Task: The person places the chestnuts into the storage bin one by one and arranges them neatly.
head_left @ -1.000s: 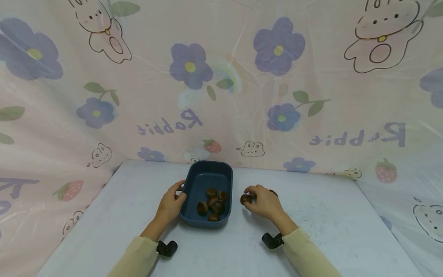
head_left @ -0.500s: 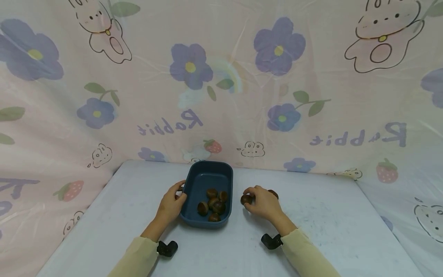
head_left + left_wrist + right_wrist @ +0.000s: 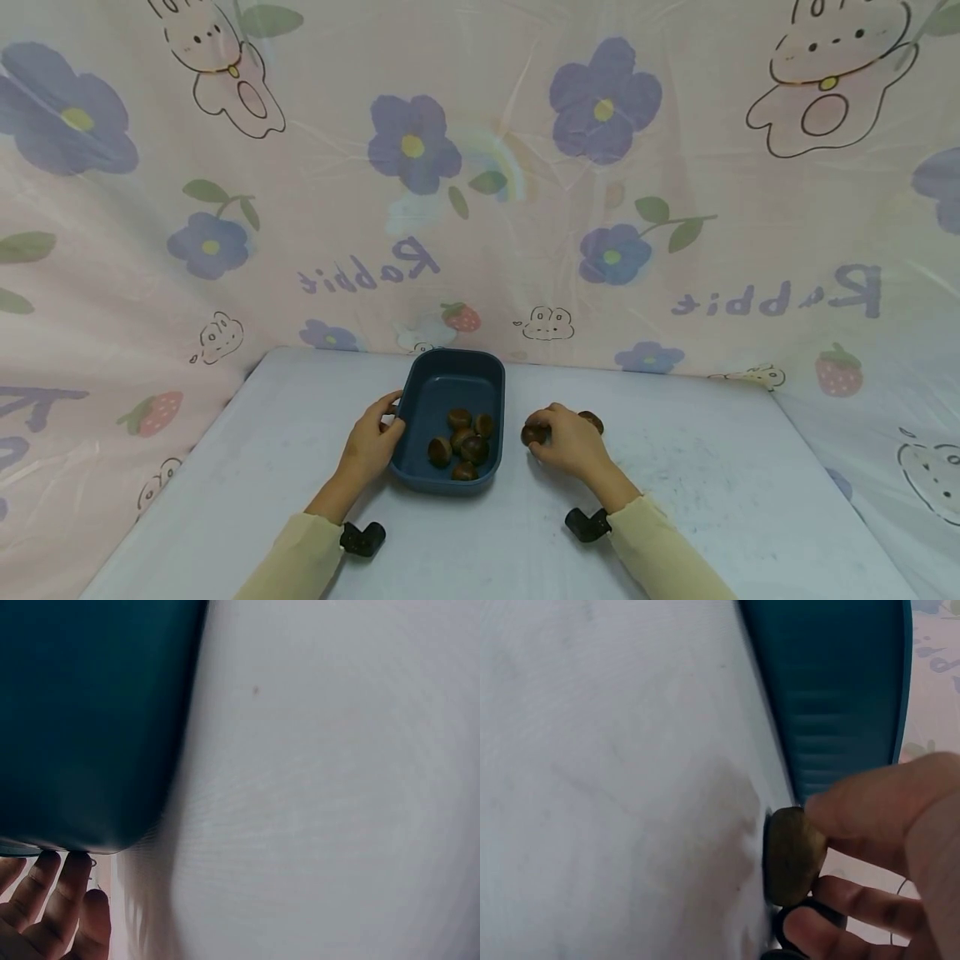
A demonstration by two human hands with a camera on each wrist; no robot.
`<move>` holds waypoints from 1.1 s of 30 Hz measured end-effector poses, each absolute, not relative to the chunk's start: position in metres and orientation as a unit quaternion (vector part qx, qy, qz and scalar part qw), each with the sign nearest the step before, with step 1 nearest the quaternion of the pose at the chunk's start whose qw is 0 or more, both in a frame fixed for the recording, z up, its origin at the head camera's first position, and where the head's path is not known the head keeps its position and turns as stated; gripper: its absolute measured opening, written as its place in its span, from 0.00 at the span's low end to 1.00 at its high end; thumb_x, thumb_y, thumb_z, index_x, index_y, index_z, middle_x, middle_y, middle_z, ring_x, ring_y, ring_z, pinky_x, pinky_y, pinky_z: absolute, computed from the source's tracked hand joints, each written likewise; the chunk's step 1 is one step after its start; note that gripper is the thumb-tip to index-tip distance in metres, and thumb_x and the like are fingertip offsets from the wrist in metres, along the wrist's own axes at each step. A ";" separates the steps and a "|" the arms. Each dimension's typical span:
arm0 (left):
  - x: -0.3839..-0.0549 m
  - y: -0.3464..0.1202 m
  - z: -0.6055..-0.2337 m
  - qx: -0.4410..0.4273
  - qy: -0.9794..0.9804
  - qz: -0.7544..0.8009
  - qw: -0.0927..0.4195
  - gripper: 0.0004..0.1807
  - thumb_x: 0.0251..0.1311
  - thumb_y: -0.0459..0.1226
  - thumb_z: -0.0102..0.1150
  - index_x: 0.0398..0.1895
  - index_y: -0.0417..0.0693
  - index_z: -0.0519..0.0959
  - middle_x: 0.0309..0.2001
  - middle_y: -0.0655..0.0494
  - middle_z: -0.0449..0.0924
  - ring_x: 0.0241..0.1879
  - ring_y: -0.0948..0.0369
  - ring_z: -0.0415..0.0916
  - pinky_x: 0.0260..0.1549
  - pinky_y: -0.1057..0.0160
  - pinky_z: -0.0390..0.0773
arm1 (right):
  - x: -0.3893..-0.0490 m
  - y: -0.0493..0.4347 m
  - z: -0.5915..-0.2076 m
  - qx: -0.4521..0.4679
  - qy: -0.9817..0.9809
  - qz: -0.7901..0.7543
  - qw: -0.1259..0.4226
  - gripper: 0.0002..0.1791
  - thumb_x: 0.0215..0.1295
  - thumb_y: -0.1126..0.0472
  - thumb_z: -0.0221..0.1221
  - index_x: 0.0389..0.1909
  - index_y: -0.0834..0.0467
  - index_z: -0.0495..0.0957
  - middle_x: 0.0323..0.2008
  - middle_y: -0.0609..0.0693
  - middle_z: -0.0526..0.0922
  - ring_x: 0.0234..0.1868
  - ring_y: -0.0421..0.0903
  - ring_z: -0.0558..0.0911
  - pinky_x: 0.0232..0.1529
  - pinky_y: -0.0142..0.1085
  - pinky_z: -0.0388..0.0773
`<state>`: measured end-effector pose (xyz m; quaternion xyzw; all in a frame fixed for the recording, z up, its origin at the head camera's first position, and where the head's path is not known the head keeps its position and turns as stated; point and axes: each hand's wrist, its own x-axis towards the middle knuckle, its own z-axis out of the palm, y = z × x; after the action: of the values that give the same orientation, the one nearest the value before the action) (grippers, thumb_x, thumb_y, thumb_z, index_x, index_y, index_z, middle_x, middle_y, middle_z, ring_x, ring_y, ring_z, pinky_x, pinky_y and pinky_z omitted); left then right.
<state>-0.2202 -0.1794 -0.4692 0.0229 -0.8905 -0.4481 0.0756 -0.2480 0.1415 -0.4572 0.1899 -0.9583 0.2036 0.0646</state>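
A blue rectangular container stands mid-table with several brown chestnuts gathered in its near half. My left hand is at its left side, and in the left wrist view the fingertips touch the outer wall near the rim. Just right of the container, my right hand pinches a chestnut low at the table; the right wrist view has this chestnut between thumb and fingers. Another chestnut is partly hidden behind a finger. One chestnut shows beyond the right hand.
The white table reaches back to a hanging cloth printed with rabbits and flowers. Black camera mounts stick out at both wrists. The container's right wall rises close by the right hand.
Almost nothing moves. My right hand's fingers shift slightly around the chestnut, and a little more of the one beyond the hand shows. The left hand and the container stay in place.
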 end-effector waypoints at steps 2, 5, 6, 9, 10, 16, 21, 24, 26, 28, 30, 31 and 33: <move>-0.220 -0.179 -0.469 0.023 -0.891 -0.447 0.077 0.27 0.64 0.37 0.48 0.68 0.53 0.67 0.56 0.46 0.76 0.32 0.60 0.72 0.32 0.63 0.72 | -0.248 0.142 -0.457 0.191 -0.957 0.207 0.064 0.14 0.48 0.56 0.70 0.38 0.48 0.84 0.33 0.43 0.79 0.31 0.37 0.76 0.32 0.36 0.73; -0.220 -0.180 -0.469 0.023 -0.891 -0.447 0.078 0.27 0.64 0.37 0.49 0.68 0.53 0.67 0.56 0.46 0.76 0.32 0.60 0.72 0.32 0.63 0.72 | -0.248 0.141 -0.456 0.192 -0.956 0.211 0.063 0.14 0.48 0.56 0.70 0.38 0.49 0.84 0.32 0.44 0.79 0.32 0.39 0.77 0.33 0.37 0.74; -0.220 -0.180 -0.469 0.023 -0.891 -0.447 0.078 0.27 0.64 0.37 0.49 0.68 0.53 0.67 0.56 0.46 0.76 0.32 0.60 0.72 0.32 0.63 0.72 | -0.248 0.141 -0.456 0.191 -0.956 0.212 0.063 0.14 0.48 0.56 0.70 0.38 0.49 0.84 0.32 0.44 0.79 0.32 0.39 0.78 0.33 0.37 0.75; -0.220 -0.179 -0.470 0.024 -0.891 -0.447 0.078 0.27 0.64 0.37 0.49 0.68 0.53 0.67 0.56 0.46 0.76 0.32 0.60 0.72 0.33 0.63 0.71 | -0.248 0.141 -0.457 0.188 -0.957 0.213 0.061 0.14 0.48 0.56 0.70 0.38 0.49 0.84 0.32 0.44 0.79 0.33 0.40 0.78 0.34 0.38 0.75; -0.220 -0.179 -0.470 0.024 -0.891 -0.446 0.077 0.27 0.64 0.37 0.49 0.68 0.53 0.67 0.56 0.46 0.76 0.32 0.60 0.72 0.33 0.63 0.71 | -0.248 0.141 -0.458 0.187 -0.957 0.213 0.060 0.14 0.47 0.56 0.70 0.38 0.49 0.84 0.32 0.44 0.79 0.33 0.40 0.78 0.34 0.38 0.75; -0.219 -0.179 -0.469 0.025 -0.893 -0.443 0.079 0.27 0.64 0.38 0.49 0.68 0.53 0.67 0.56 0.46 0.76 0.32 0.60 0.72 0.32 0.63 0.71 | -0.248 0.141 -0.459 0.191 -0.956 0.215 0.058 0.13 0.46 0.57 0.70 0.37 0.49 0.84 0.31 0.44 0.79 0.31 0.39 0.76 0.32 0.37 0.74; -0.219 -0.179 -0.469 0.026 -0.893 -0.442 0.081 0.27 0.63 0.38 0.50 0.68 0.53 0.67 0.55 0.46 0.76 0.33 0.60 0.73 0.33 0.63 0.72 | -0.247 0.140 -0.458 0.198 -0.955 0.212 0.055 0.14 0.46 0.59 0.70 0.37 0.49 0.84 0.30 0.43 0.78 0.29 0.38 0.73 0.31 0.36 0.72; -0.220 -0.180 -0.470 0.028 -0.894 -0.440 0.079 0.27 0.63 0.38 0.50 0.68 0.54 0.67 0.56 0.47 0.76 0.33 0.60 0.73 0.33 0.63 0.71 | -0.247 0.140 -0.459 0.207 -0.953 0.215 0.055 0.15 0.46 0.61 0.70 0.38 0.49 0.84 0.30 0.43 0.77 0.29 0.38 0.73 0.32 0.35 0.72; -0.221 -0.180 -0.471 0.028 -0.894 -0.440 0.078 0.27 0.64 0.37 0.50 0.68 0.54 0.67 0.56 0.46 0.76 0.33 0.61 0.73 0.33 0.63 0.71 | -0.247 0.140 -0.461 0.215 -0.951 0.215 0.059 0.16 0.46 0.62 0.69 0.39 0.49 0.84 0.31 0.43 0.77 0.29 0.38 0.74 0.33 0.36 0.73; -0.221 -0.180 -0.472 0.026 -0.892 -0.444 0.078 0.27 0.63 0.37 0.50 0.68 0.54 0.67 0.57 0.46 0.76 0.33 0.61 0.73 0.33 0.63 0.72 | -0.247 0.140 -0.462 0.220 -0.950 0.213 0.063 0.16 0.46 0.63 0.69 0.39 0.49 0.84 0.32 0.42 0.79 0.32 0.39 0.77 0.35 0.37 0.74; -0.222 -0.180 -0.472 0.024 -0.891 -0.447 0.079 0.27 0.63 0.37 0.50 0.68 0.55 0.67 0.57 0.46 0.76 0.33 0.61 0.74 0.33 0.63 0.72 | -0.248 0.140 -0.463 0.223 -0.949 0.212 0.065 0.16 0.46 0.63 0.68 0.39 0.49 0.84 0.34 0.42 0.80 0.34 0.39 0.79 0.37 0.38 0.75; -0.222 -0.180 -0.471 0.024 -0.890 -0.449 0.079 0.27 0.63 0.37 0.50 0.68 0.55 0.68 0.57 0.46 0.76 0.33 0.61 0.74 0.33 0.63 0.72 | -0.248 0.139 -0.463 0.223 -0.949 0.211 0.066 0.16 0.47 0.64 0.68 0.40 0.49 0.84 0.34 0.42 0.81 0.35 0.40 0.79 0.38 0.38 0.76; -0.222 -0.180 -0.471 0.024 -0.889 -0.451 0.080 0.28 0.62 0.37 0.50 0.68 0.56 0.68 0.56 0.46 0.76 0.33 0.61 0.74 0.33 0.63 0.72 | -0.249 0.139 -0.464 0.223 -0.949 0.213 0.064 0.16 0.47 0.64 0.67 0.40 0.49 0.84 0.35 0.42 0.81 0.36 0.40 0.80 0.39 0.39 0.76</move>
<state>-0.2221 -0.1799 -0.4706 0.0235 -0.8888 -0.4506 0.0804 -0.2486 0.1389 -0.4639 0.2229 -0.9492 0.2128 0.0642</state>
